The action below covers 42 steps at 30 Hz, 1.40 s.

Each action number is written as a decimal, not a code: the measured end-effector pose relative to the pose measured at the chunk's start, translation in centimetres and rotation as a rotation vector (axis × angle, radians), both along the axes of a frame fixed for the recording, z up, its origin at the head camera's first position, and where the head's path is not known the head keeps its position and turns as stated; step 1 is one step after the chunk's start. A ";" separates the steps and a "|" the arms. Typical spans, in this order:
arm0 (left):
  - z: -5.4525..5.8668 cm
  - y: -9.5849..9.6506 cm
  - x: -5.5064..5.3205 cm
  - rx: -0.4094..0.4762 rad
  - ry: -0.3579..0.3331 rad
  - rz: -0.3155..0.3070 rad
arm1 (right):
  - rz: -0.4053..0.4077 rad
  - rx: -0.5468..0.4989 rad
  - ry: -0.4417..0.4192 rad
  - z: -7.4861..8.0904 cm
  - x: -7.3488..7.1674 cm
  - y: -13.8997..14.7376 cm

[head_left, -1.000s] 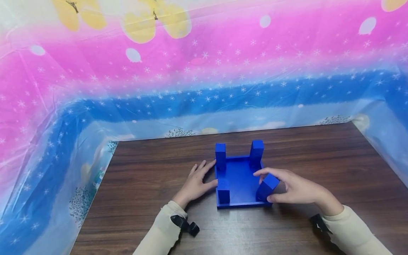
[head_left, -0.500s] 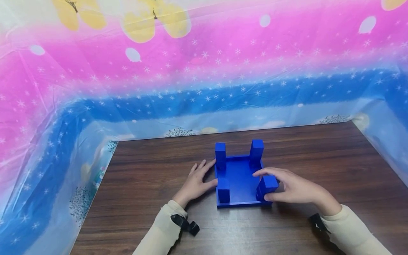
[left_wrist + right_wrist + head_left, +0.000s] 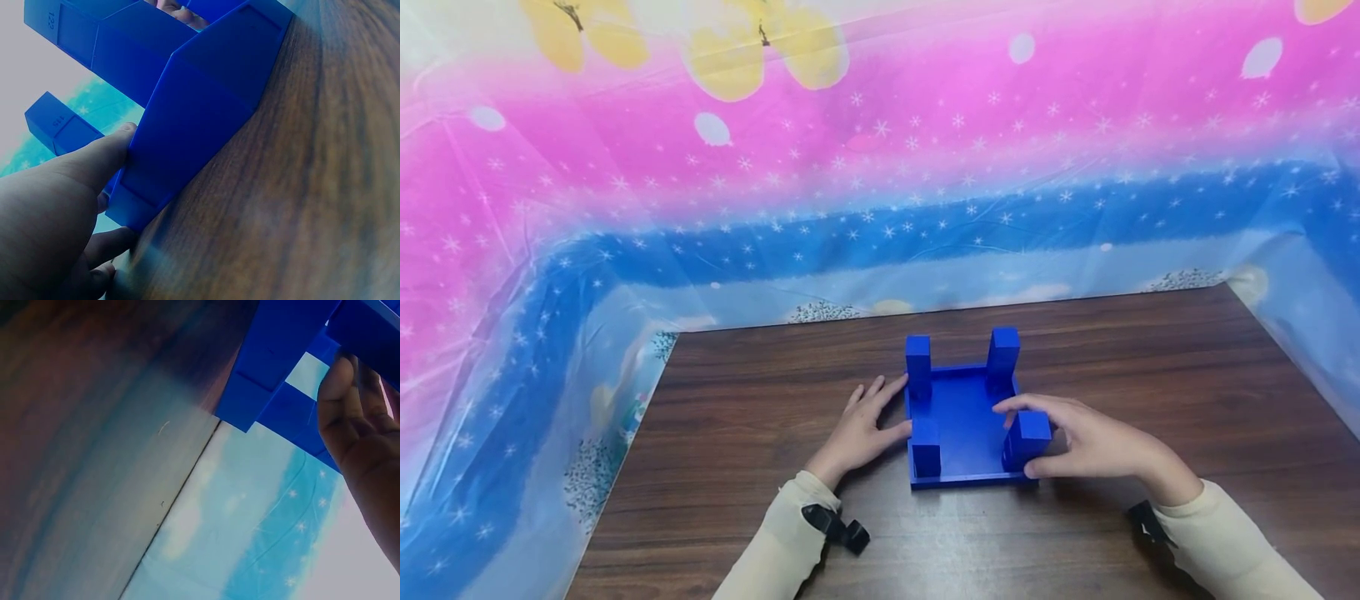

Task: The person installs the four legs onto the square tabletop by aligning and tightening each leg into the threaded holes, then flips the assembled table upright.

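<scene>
On the table lies a blue square tray-like base [image 3: 966,429] with low rims and an upright blue post at each corner. Along its left side, my left hand [image 3: 857,437] is spread flat, fingertips and thumb touching the rim; the left wrist view shows the thumb against the base's side wall [image 3: 194,119]. My right hand [image 3: 1101,442] is around the near-right post [image 3: 1028,437], which stands almost upright. Its thumb is low by the rim corner, and its index finger reaches past the post's far side with a small gap visible.
The near-left post [image 3: 926,450], far-left post [image 3: 918,367] and far-right post [image 3: 1003,358] rise from the other corners. Brown wood-grain table [image 3: 760,400] surrounds the base. A pink and blue patterned cloth [image 3: 880,208] hangs behind the table and at its sides.
The near-right post went from leaning right to nearly upright. My right thumb has slid off its face down toward the rim, and the index finger has moved slightly away. My left hand stayed still.
</scene>
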State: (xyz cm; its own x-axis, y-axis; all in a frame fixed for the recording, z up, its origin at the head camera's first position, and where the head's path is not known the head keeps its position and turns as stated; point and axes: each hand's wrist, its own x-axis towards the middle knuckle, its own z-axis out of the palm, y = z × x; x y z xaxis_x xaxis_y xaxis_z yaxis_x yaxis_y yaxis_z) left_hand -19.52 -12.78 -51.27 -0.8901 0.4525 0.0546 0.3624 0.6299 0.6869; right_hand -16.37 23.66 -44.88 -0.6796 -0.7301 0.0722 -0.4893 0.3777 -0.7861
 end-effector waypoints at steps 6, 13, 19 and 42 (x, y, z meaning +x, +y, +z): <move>0.0 0.0 0.0 0.002 -0.003 -0.002 | 0.120 -0.126 -0.021 0.1 -0.3 0.4; 0.0 0.0 -0.1 0.001 -0.003 -0.002 | 0.119 -0.112 -0.016 0.3 -0.3 0.5; 0.0 0.0 0.0 -0.002 -0.002 -0.003 | 0.111 -0.121 -0.017 0.2 -0.3 0.4; 0.2 0.1 0.1 0.001 -0.007 0.006 | 0.072 -0.131 -0.111 0.0 -0.2 0.3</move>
